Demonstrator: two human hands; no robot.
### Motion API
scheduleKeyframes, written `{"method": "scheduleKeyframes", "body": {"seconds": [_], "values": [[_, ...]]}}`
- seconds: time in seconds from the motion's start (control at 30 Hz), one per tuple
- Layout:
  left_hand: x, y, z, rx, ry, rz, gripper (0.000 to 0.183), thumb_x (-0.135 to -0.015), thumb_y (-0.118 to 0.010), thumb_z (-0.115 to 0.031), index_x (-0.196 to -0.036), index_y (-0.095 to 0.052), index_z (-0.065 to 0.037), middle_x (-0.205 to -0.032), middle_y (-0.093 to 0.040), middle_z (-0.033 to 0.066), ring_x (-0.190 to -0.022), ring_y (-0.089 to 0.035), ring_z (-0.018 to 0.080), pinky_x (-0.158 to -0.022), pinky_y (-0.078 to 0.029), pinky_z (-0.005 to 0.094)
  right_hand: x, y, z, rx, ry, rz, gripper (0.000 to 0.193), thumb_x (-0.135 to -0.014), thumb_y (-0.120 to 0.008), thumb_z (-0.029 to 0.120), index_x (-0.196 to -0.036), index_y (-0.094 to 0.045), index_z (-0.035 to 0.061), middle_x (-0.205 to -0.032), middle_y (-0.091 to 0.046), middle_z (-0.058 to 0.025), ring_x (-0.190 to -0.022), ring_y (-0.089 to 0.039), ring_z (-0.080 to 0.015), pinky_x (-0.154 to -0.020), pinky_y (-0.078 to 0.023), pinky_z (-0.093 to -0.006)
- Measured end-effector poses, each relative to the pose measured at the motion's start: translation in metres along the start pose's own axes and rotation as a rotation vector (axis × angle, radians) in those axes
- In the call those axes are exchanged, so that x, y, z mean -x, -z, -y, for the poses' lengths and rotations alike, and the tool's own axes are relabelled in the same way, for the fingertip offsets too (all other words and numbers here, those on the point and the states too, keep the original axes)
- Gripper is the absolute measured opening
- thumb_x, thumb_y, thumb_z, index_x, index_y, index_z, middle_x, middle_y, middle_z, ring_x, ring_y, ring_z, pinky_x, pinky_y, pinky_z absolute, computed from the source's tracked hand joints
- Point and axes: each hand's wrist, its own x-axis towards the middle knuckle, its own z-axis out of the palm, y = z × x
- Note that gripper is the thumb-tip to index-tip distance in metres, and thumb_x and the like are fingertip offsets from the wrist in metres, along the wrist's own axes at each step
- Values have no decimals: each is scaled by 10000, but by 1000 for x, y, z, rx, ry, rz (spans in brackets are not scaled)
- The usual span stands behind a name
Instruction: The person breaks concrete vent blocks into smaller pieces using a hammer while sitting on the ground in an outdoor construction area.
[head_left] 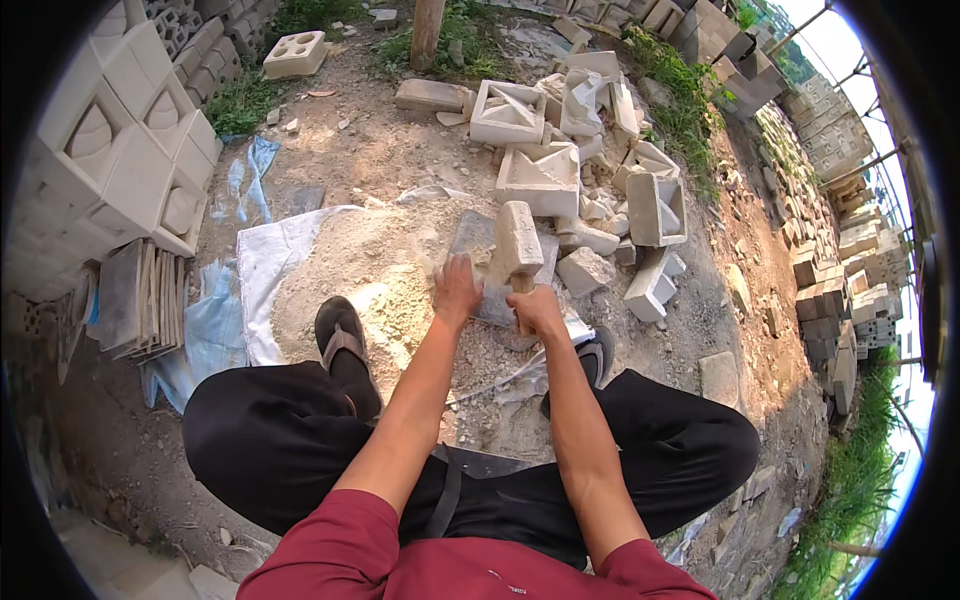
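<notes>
My right hand (538, 308) is closed around the short wooden handle of a mallet (517, 237). The mallet's head is a thick, pale, dust-covered block, raised over a flat grey slab (492, 306) between my feet. Just left of it, my left hand (457, 288) is bent down with curled fingers at the slab's edge, by pale rubble; what lies under the fingers is hidden. Crushed, sandy debris (385, 285) is heaped around the slab on a white sheet (262, 290).
Broken pale moulded blocks (538, 178) are piled ahead and to the right. Stacked blocks (130, 130) rise at the left, above thin boards (150, 300) leaning together. A blue plastic sheet (212, 330) lies beside them. A wooden post (426, 35) stands at the far side.
</notes>
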Motion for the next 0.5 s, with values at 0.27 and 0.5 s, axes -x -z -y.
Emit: {"method": "scheduleKeyframes", "body": {"seconds": [0.27,0.5], "values": [[-33,6,-43,3,45,334,502,-870,-632,-324,-1293,-491,-93,-1253,-501,106,-1245,-444,269,-1037,-325,579,-27,1,-32,85,107,-124,242,-705,-685,182,-737,-638,-53,-610,-633,-137,-485,-630,-217,-469,-504,-358],[-24,2,-25,23,21,219,327,-847,-648,-233,-1147,-574,-125,-1148,-520,107,-1153,-500,287,-977,-386,526,-15,14,-42,-72,-124,138,228,-718,-661,144,-661,-611,-72,-600,-620,-130,-467,-609,-215,-455,-488,-355]]}}
